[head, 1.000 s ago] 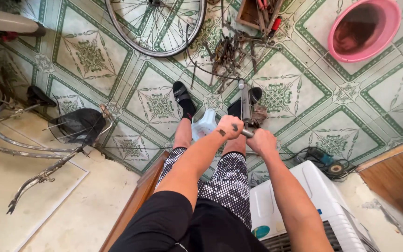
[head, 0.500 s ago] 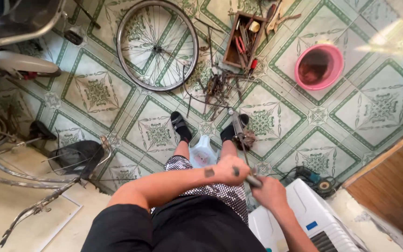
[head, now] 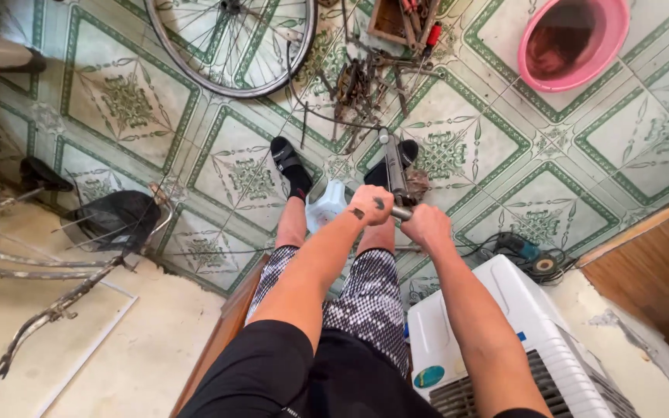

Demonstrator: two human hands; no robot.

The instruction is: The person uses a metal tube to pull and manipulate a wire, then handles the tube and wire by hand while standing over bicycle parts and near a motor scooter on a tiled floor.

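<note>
Seated worker seen from above, both hands closed on the crossbar of an upright floor pump. The left hand and right hand each wrap their fingers together around the handle, one on either side of the grey barrel, which runs from the hands toward 12 o'clock down to the tiled floor between two black sandals. The pump appears rigid metal, moderately heavy and smooth; the crossbar ends offer the surest hold, since the barrel would likely slip in a palm. Counts: one pump, one bicycle wheel at 11 o'clock, one pink basin at 1 o'clock, one white appliance at 5 o'clock, one white jug just beside the feet.
</note>
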